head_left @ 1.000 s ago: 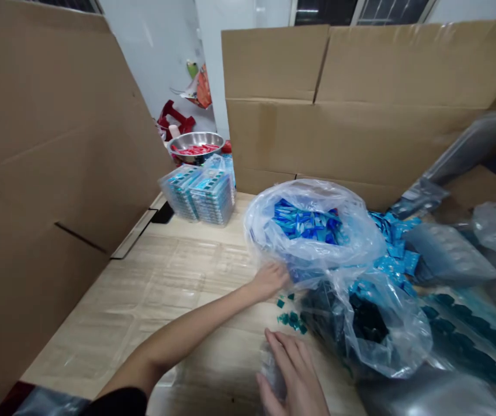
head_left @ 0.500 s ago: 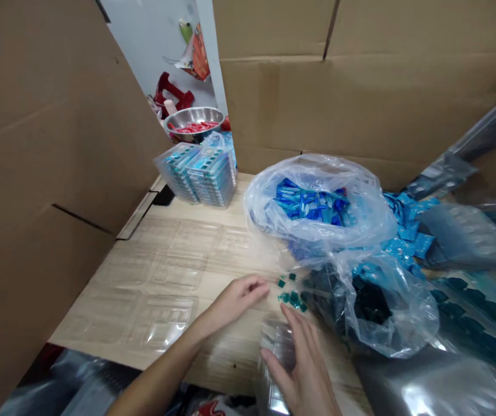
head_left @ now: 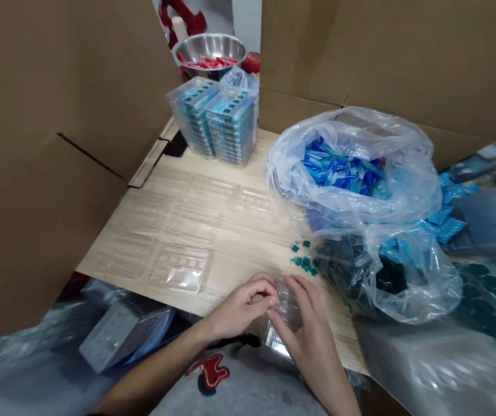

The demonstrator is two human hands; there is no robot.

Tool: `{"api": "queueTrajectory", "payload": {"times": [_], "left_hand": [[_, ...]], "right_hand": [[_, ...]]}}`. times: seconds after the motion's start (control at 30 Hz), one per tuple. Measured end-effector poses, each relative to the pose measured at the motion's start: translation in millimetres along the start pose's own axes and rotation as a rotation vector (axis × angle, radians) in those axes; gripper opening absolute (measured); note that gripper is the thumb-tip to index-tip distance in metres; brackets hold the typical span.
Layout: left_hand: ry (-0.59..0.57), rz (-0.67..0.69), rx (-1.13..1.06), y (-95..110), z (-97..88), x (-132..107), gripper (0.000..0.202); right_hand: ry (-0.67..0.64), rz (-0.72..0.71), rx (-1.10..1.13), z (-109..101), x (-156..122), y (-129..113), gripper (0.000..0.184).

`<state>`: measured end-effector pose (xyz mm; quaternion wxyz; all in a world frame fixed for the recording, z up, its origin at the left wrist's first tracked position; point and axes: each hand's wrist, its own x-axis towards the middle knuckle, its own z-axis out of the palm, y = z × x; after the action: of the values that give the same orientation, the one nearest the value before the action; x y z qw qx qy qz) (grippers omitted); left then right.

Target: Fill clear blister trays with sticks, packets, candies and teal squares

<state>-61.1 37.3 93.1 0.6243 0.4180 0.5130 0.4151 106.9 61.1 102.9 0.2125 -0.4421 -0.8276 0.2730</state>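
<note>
Both my hands meet at the near edge of the wooden table [head_left: 213, 202]. My left hand [head_left: 241, 306] pinches the left side of a stack of clear plastic blister trays [head_left: 284, 315], and my right hand [head_left: 306, 326] curls over its right side. A few small teal pieces [head_left: 303, 261] lie just beyond my fingers. Right behind them sits a clear plastic bag [head_left: 351, 173] full of blue parts. Several empty clear trays [head_left: 178, 268] lie flat on the table to the left.
Two wrapped stacks of filled trays [head_left: 222, 118] stand at the back, with a steel bowl of red pieces [head_left: 208, 52] behind them. Cardboard walls [head_left: 48, 115] enclose the table on the left and at the back. More plastic bags [head_left: 468, 242] crowd the right side.
My left hand pulled back from the bag of blue parts to the near table edge and joined the right hand on the stack of clear trays. The view tilted downward.
</note>
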Motion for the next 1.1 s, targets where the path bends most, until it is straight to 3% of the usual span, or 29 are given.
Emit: {"api": "queueTrajectory", "payload": {"times": [0.1,0.23,0.3,0.37,0.47,0.53,0.6,0.67,0.8,0.87,0.9,1.03,1.1], "left_hand": [[0.122,0.007,0.189,-10.1,-23.0,-0.2,0.021],[0.521,0.075,0.662,-33.1,-72.8,11.1,0.022],[0.661,0.102,0.757,-44.9,-86.0,14.0,0.023],[0.586,0.157,0.854,-57.2,-84.7,11.1,0.025],[0.203,0.264,1.090,-75.8,-66.0,2.9,0.035],[0.066,0.275,1.199,-85.6,-53.3,5.2,0.050],[0.109,0.238,1.235,-90.5,-46.2,19.1,0.050],[0.226,0.190,1.202,-89.3,-44.6,41.2,0.040],[0.427,0.154,1.130,-71.2,-41.7,70.4,0.034],[0.440,0.173,0.991,-57.7,-34.1,62.8,0.034],[0.381,0.169,0.844,-50.7,-28.8,54.0,0.032],[-0.071,-0.035,0.098,-27.5,-5.7,13.7,0.027],[-0.113,-0.123,-0.085,-22.4,1.6,3.8,0.033]], "right_hand": [[0.095,0.023,-0.047,2.5,-2.9,4.1,0.039],[0.187,0.028,-0.084,2.9,-9.4,15.7,0.039],[0.198,0.031,-0.089,0.6,-13.7,19.6,0.040],[0.216,0.043,-0.090,-2.4,-17.7,21.7,0.040],[0.241,0.084,-0.078,-6.4,-22.3,24.4,0.037],[0.254,0.078,-0.099,-8.1,-24.5,27.9,0.036],[0.252,0.042,-0.138,-8.4,-26.5,32.4,0.038],[0.229,0.012,-0.165,-7.4,-28.3,35.2,0.042],[0.150,0.032,-0.105,-4.4,-29.9,29.6,0.049],[0.115,0.039,-0.048,-2.8,-28.6,24.8,0.049],[0.106,0.032,-0.025,-1.8,-27.4,23.4,0.049],[0.078,-0.053,-0.001,3.4,-20.2,25.6,0.054],[0.044,-0.095,-0.020,5.5,-17.1,28.1,0.057]]}}
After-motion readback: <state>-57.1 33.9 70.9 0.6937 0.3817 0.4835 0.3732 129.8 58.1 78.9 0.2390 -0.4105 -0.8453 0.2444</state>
